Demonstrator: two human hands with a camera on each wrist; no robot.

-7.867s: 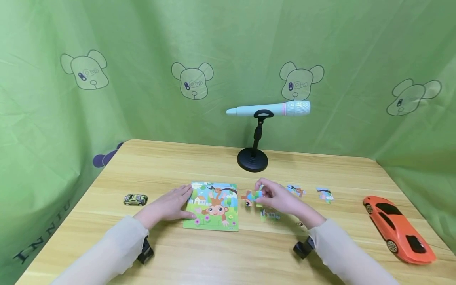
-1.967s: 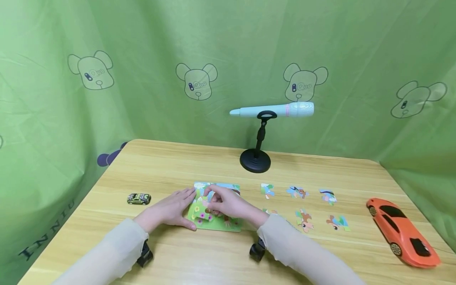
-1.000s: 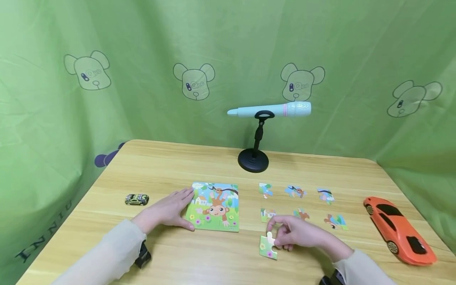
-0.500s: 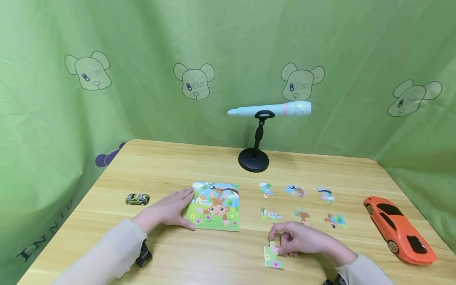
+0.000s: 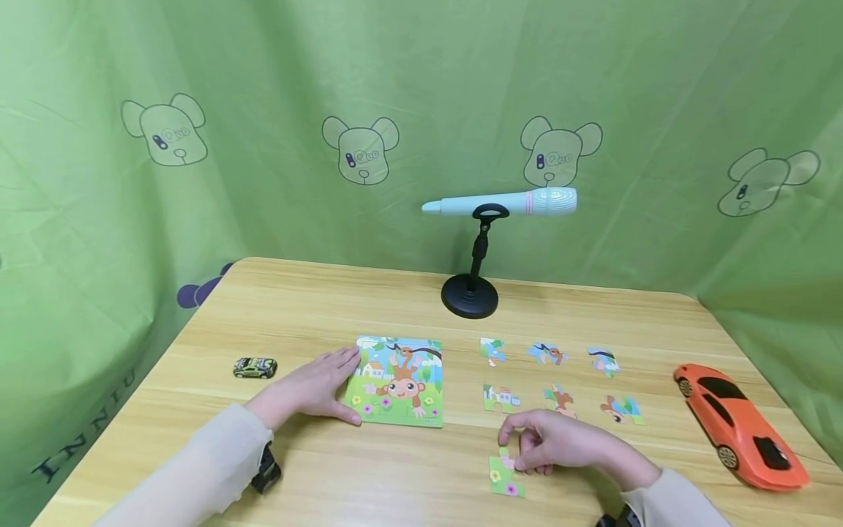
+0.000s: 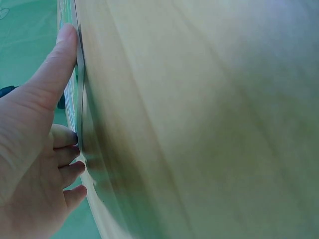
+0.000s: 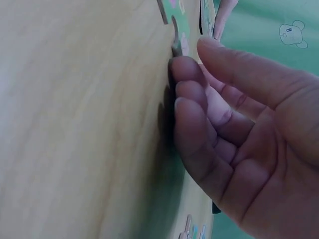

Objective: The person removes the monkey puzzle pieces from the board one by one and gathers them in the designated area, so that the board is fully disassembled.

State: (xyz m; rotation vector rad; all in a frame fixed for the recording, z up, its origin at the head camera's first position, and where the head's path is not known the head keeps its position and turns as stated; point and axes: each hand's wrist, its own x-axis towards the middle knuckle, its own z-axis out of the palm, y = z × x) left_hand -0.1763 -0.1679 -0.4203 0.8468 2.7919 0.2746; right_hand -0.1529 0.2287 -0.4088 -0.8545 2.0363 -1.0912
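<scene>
My left hand (image 5: pixel 323 386) lies along the left edge of a square picture puzzle board (image 5: pixel 402 399) showing a monkey, its fingers straight and the thumb at the front corner. In the left wrist view the thumb and fingertips touch the thin edge of the board (image 6: pixel 79 104). Towards the front right, my right hand (image 5: pixel 552 441) pinches a green flowered puzzle piece (image 5: pixel 503 479) by its upper part, between index finger and thumb. In the right wrist view this piece (image 7: pixel 178 20) lies close over the table beyond the curled fingertips.
Two rows of loose pieces lie behind my right hand, among them a house piece (image 5: pixel 500 395), a tail piece (image 5: pixel 548 354) and a monkey-eye piece (image 5: pixel 621 410). A microphone stand (image 5: pixel 470 296) is at the back, an orange toy car (image 5: pixel 737 424) right, a small toy car (image 5: pixel 255 367) left.
Since the earliest frame, the monkey-eye piece has gone to the right end of the front row. My right hand has brought the flowered piece from the board to the front right; my left hand stays.
</scene>
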